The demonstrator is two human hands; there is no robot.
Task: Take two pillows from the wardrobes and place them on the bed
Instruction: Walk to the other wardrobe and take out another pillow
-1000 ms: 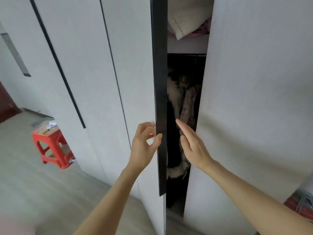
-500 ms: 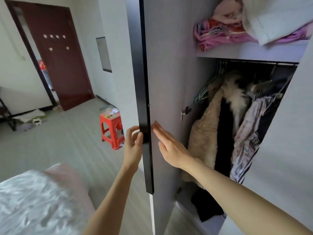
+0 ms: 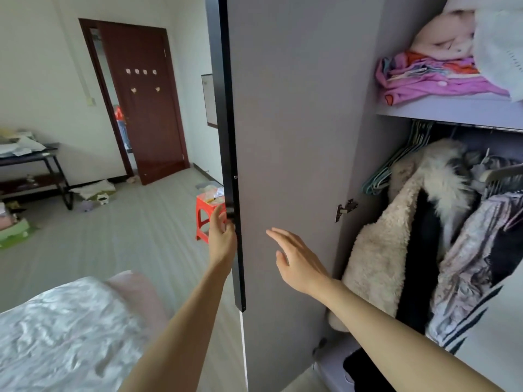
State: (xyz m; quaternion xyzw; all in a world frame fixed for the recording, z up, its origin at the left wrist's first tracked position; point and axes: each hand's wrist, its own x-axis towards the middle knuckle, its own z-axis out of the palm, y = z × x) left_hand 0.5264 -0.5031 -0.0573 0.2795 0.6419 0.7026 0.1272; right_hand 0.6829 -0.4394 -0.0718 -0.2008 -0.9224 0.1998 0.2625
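The wardrobe door [image 3: 288, 137] stands wide open, its black edge strip [image 3: 226, 108] facing me. My left hand [image 3: 222, 239] grips that strip at about waist height. My right hand [image 3: 297, 264] hovers with straight fingers just in front of the door's inner face, holding nothing. On the upper shelf [image 3: 452, 111] lie a pale pink soft bundle [image 3: 441, 38], a white padded item [image 3: 498, 46] and folded purple cloth [image 3: 435, 83]; I cannot tell which of these are pillows. The bed [image 3: 65, 335], with a crumpled white cover, fills the lower left.
Fluffy coats and clothes [image 3: 396, 250] hang under the shelf. A red plastic stool [image 3: 206, 210] stands on the floor behind the door. Across the room are a brown room door [image 3: 144, 108], ajar, and a black table [image 3: 34, 165] with clutter around it.
The wardrobe door has swung from a narrow gap to wide open, with my left hand staying on its edge. My right hand has moved away from the edge along the inner face.
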